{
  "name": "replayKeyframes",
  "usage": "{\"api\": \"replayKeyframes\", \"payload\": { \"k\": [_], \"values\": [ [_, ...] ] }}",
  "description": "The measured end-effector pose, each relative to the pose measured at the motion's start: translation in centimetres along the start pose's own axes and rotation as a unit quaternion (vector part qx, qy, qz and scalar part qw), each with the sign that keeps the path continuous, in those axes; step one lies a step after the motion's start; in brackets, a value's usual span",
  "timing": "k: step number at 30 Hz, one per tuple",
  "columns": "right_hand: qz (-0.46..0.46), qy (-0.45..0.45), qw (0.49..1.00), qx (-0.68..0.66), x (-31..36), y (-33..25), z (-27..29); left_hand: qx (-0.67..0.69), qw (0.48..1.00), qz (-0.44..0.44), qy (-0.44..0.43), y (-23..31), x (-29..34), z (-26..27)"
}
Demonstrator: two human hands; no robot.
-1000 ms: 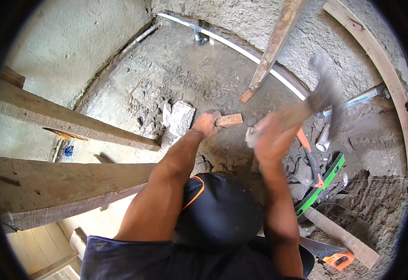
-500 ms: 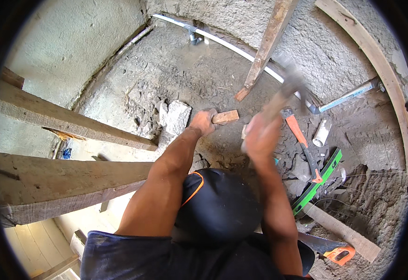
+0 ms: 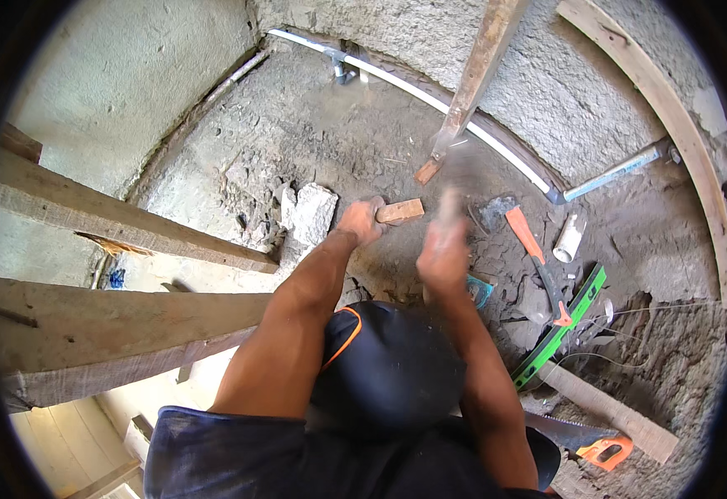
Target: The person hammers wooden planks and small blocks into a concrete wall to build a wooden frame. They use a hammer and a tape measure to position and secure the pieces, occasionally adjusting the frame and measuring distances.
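My left hand [image 3: 360, 221] is wrapped round a short wooden block [image 3: 401, 211] held low over the dirt floor, its bare end pointing right. Just right of the block, my right hand [image 3: 443, 256] grips the wooden handle of a hammer [image 3: 450, 204]. The hammer's head is smeared by motion, so its shape and any contact cannot be made out. A pale broken chunk of masonry [image 3: 314, 214] lies beside my left hand.
An upright timber [image 3: 473, 83] stands ahead, and thick beams [image 3: 122, 324] cross at left. A white pipe [image 3: 396, 81] follows the far wall. At right lie an orange-handled hammer [image 3: 538, 254], a green level [image 3: 561, 328], a handsaw [image 3: 604, 449] and a plank [image 3: 608, 407].
My right hand has swung left and nearer to the block, bringing the hammer with it from the upper right. My left hand and the block have stayed nearly in place.
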State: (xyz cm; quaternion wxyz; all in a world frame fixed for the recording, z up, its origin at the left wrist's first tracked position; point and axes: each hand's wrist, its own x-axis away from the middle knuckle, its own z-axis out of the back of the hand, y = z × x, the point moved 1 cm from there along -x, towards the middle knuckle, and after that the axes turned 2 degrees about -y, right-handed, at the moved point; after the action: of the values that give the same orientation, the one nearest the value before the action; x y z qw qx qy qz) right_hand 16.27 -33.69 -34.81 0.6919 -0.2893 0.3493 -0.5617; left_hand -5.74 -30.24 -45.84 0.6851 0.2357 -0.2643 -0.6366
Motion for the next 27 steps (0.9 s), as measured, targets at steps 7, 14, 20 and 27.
{"api": "replayKeyframes", "payload": {
  "k": [7,14,20,27],
  "values": [
    [-0.187,-0.207,0.957,0.080,0.0,4.3,-0.2,-0.035,0.999,-0.002,-0.029,0.7,0.7,-0.2],
    [-0.058,-0.148,0.985,0.061,-0.2,-4.7,12.3,-0.096,0.994,-0.010,-0.044,1.8,-0.2,1.0],
    [-0.114,-0.139,0.984,-0.005,4.2,-9.2,22.4,0.043,0.993,-0.087,0.064,7.6,-3.1,2.1],
    [-0.120,-0.017,0.969,-0.215,11.6,-8.8,27.0,0.236,0.849,-0.246,0.404,26.1,-14.0,12.2]
  ]
}}
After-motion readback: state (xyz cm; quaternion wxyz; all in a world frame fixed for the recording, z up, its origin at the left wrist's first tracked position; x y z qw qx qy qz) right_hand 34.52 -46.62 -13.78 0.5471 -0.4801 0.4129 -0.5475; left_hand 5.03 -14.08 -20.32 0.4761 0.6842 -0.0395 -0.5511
